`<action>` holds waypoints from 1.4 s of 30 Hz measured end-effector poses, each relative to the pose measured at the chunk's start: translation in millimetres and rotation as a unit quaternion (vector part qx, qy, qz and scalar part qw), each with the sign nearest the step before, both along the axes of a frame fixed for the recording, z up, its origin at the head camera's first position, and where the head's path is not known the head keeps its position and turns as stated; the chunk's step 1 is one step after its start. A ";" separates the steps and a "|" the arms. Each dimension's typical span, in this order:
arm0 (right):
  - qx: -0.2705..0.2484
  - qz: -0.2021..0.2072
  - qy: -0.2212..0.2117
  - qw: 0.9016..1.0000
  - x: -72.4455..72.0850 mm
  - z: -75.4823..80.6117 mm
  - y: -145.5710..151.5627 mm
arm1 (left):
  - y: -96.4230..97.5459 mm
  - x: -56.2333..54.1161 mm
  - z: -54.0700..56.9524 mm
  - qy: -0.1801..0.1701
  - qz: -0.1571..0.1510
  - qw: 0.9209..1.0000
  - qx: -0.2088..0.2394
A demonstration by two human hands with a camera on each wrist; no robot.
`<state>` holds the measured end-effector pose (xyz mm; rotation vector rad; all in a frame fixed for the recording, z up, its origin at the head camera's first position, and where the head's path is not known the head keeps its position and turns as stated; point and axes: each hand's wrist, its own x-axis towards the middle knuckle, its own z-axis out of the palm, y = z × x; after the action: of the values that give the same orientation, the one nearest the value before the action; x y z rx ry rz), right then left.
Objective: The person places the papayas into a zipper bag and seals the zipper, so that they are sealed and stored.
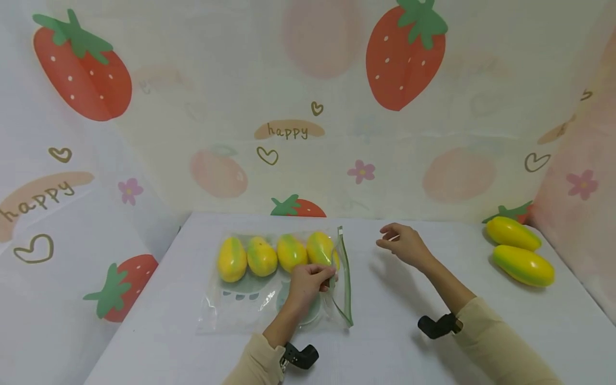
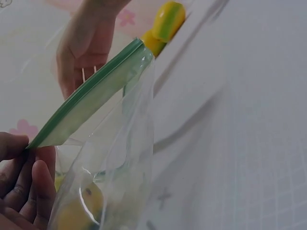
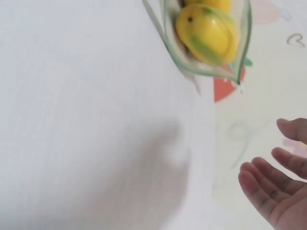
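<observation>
A clear zip bag [image 1: 236,315] with a green zip edge [image 2: 91,91] lies flat on the table, its mouth spread apart on the right. Inside, along the far side, sit several oblong yellow fruits [image 1: 262,256] with green streaks, shaped like papayas. My left hand [image 1: 304,286] pinches the bag's zip edge between thumb and fingers and holds it up. To the right of the mouth, my right hand [image 1: 406,246] hovers over the table with fingers loosely bent and nothing in them. In the right wrist view, one fruit [image 3: 208,36] shows through the mouth.
Two more such yellow fruits, a far one [image 1: 513,233] and a nearer one [image 1: 523,266], lie at the table's right end. A strawberry-print cloth [image 1: 404,139] hangs behind and at both sides. The table [image 1: 385,342] has a white cover.
</observation>
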<state>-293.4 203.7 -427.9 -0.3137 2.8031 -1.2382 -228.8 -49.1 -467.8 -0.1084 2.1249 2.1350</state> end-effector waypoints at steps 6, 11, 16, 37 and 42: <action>0.035 -0.004 0.016 0.999 3.3 6.9 32.2 | 2.8 0.9 -2.5 0.002 -0.012 1.000 -0.016; 0.072 -0.003 0.027 0.997 9.3 15.1 57.3 | 5.3 0.8 -3.2 -0.004 -0.028 0.999 -0.015; 0.100 -0.007 0.024 0.995 13.1 25.9 78.5 | 5.7 4.1 2.9 -0.002 -0.037 0.999 -0.016; 0.195 -0.027 0.010 0.980 24.9 52.3 171.3 | 8.7 0.1 -7.2 -0.010 -0.074 0.996 -0.047; 0.214 -0.031 0.000 0.976 28.6 54.5 188.5 | 8.6 0.9 -5.4 -0.010 -0.073 0.997 -0.038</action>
<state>-264.8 392.2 -373.4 -0.1997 2.9959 -0.6086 -227.9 -40.6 -473.2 0.0179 2.1331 1.9647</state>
